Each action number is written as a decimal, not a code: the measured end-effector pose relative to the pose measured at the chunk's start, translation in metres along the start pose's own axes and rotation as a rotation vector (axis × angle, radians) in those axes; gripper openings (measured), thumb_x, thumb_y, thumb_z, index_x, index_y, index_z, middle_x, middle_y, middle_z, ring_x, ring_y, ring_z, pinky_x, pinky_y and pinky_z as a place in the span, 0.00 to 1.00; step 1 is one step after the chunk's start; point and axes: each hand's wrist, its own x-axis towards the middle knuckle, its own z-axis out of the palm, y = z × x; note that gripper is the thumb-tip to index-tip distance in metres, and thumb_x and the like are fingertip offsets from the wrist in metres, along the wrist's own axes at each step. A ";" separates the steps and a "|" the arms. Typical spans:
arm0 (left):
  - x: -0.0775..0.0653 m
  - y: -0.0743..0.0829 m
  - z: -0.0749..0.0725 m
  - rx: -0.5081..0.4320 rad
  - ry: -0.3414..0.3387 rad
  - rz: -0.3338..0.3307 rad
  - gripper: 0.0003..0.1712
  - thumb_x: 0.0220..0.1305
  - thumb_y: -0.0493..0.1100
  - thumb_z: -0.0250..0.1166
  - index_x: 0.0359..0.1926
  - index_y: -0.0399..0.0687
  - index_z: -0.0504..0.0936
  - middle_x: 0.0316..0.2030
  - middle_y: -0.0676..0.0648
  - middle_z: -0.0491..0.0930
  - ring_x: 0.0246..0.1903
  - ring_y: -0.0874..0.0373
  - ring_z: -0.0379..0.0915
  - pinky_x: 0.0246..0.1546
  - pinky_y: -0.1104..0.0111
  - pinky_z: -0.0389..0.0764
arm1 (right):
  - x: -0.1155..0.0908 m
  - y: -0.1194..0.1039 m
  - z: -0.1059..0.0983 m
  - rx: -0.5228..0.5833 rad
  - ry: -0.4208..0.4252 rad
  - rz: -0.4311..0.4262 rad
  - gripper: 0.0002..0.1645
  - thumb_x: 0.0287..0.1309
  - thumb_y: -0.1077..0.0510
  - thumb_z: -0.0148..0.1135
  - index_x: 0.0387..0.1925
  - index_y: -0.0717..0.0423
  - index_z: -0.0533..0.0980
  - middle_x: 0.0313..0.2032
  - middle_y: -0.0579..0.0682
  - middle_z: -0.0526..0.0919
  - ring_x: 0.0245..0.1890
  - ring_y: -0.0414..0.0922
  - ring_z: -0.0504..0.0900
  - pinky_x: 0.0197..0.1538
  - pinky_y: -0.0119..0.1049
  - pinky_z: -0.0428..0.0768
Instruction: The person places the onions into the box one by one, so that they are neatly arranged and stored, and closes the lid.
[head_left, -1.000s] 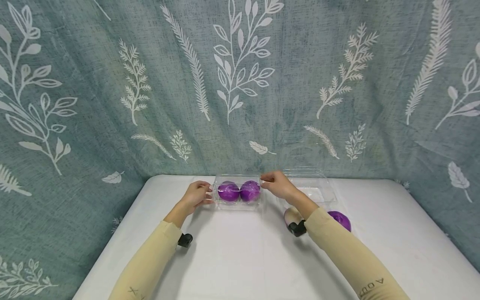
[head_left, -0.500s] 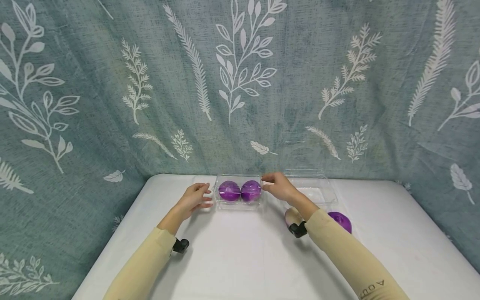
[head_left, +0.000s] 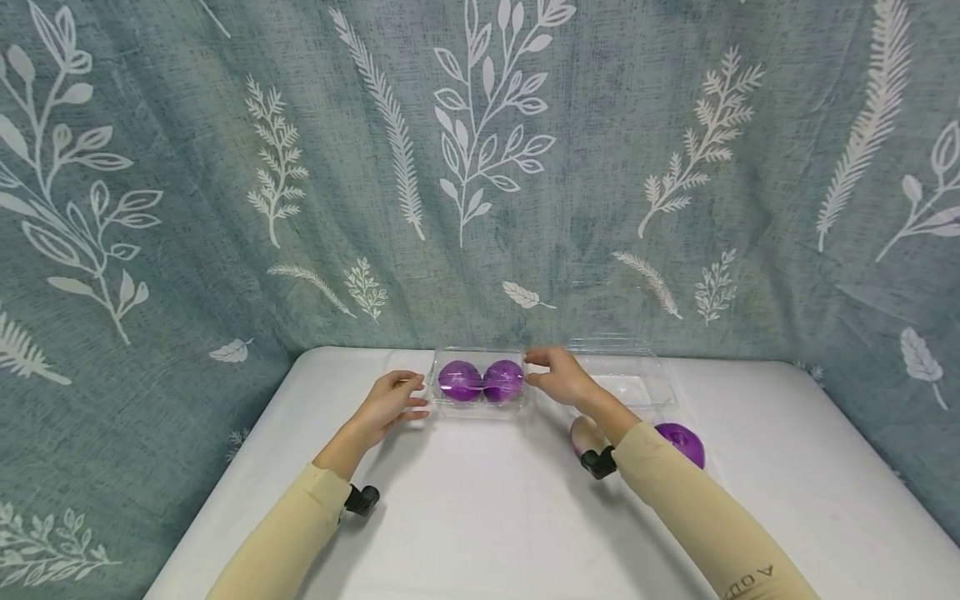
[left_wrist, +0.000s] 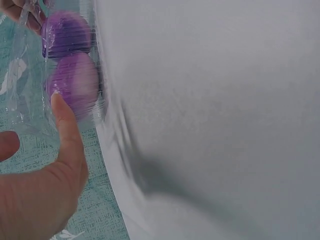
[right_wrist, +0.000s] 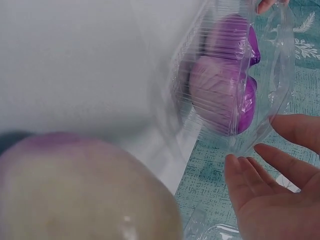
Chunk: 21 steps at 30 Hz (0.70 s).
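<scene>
left hand (head_left: 385,407) drawn back slightly; fingers (head_left: 414,415) parted.

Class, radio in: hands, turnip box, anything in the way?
Left hand at left end of box, right hand at right end. Two turnips inside. Watch second box beside right hand.

In the head view, the beige right sleeve (head_left: 690,504) partly covers a round purple vegetable (head_left: 684,443). The right wrist view's edges crop a round whitish-purple vegetable (right_wrist: 90,192). Whether the left hand (head_left: 384,404) touches the clear plastic box (head_left: 480,411) cannot be told.
</scene>
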 end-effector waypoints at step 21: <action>-0.001 -0.008 0.003 -0.021 0.004 0.026 0.28 0.78 0.41 0.56 0.71 0.30 0.64 0.63 0.31 0.70 0.59 0.35 0.75 0.51 0.58 0.89 | -0.008 0.003 0.008 -0.034 0.023 -0.018 0.29 0.67 0.64 0.59 0.67 0.72 0.69 0.68 0.69 0.71 0.69 0.66 0.68 0.70 0.59 0.73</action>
